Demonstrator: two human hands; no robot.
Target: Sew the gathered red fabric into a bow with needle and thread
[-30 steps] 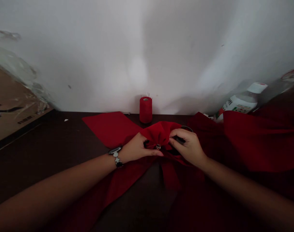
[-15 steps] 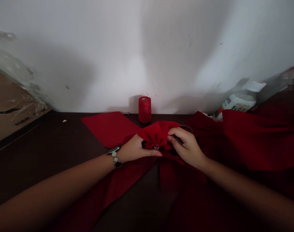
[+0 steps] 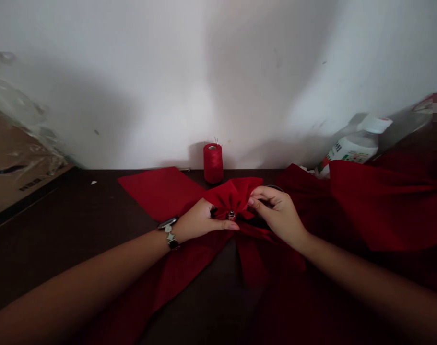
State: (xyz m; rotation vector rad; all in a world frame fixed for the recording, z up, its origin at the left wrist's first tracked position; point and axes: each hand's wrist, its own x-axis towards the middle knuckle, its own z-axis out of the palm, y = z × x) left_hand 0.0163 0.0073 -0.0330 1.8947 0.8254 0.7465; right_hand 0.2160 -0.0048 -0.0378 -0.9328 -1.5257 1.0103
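Observation:
Red cloth gathered into pleats point(image 3: 232, 189) is between my two hands near the middle of the head view. My left hand point(image 3: 204, 218) grips it from the left, thumb stretched along the front and the other fingers hidden behind the folds. A small shiny metal piece point(image 3: 231, 215), perhaps a ring, shows at the foot of the pleats. On the right edge of the cloth, my right hand point(image 3: 276, 208) pinches it between thumb and forefinger. A dark thin loop point(image 3: 277, 188) peeks out behind that hand. Long red tails of cloth point(image 3: 184, 273) hang down below.
A red thread spool point(image 3: 213, 163) with needles in its top stands against the wall. Left of it lies a flat red cloth piece point(image 3: 164, 189). A white-capped bottle point(image 3: 355, 146) leans behind heaped red cloth point(image 3: 380, 206) at right. A cardboard box point(image 3: 20, 163) stands at far left.
The right hand's fingers have shifted slightly on the cloth's edge, and the pleats have tilted a little. The left hand keeps its hold. The whole view has moved slightly.

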